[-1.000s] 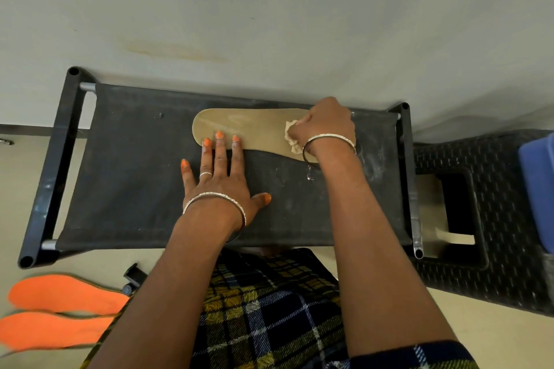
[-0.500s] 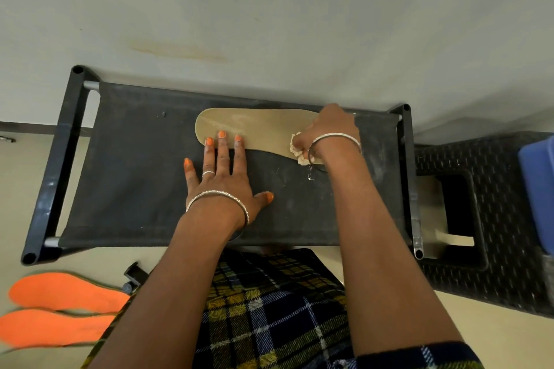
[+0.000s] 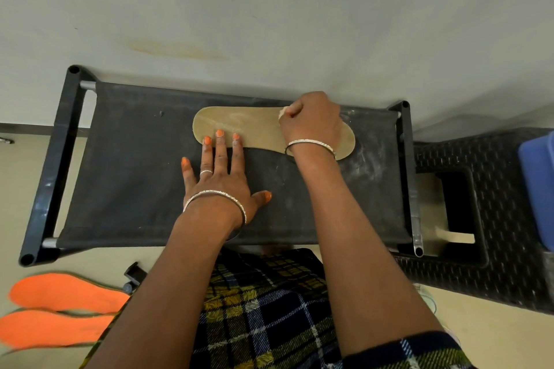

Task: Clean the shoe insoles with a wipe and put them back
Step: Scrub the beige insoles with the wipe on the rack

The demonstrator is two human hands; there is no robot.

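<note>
A tan insole (image 3: 239, 126) lies flat on the black fabric shelf of a low rack (image 3: 135, 177), near its far edge. My left hand (image 3: 221, 180) rests flat on the fabric, fingers straight, three fingertips pressing the insole's near edge. My right hand (image 3: 311, 123) is curled into a fist over the middle of the insole and grips a pale wipe (image 3: 282, 112), of which only a small edge shows by the knuckles. Two orange insoles (image 3: 63, 290) lie side by side on the floor at the lower left.
The rack stands against a pale wall. A dark woven plastic stool (image 3: 491, 272) sits to its right, with a blue object (image 3: 539, 186) at the frame edge. A small black part (image 3: 133, 275) lies on the floor near the orange insoles. My plaid-clad lap fills the bottom.
My right hand has moved with the wipe from the insole's near right edge up and left onto its far middle part, uncovering the right end. My left hand stays put.
</note>
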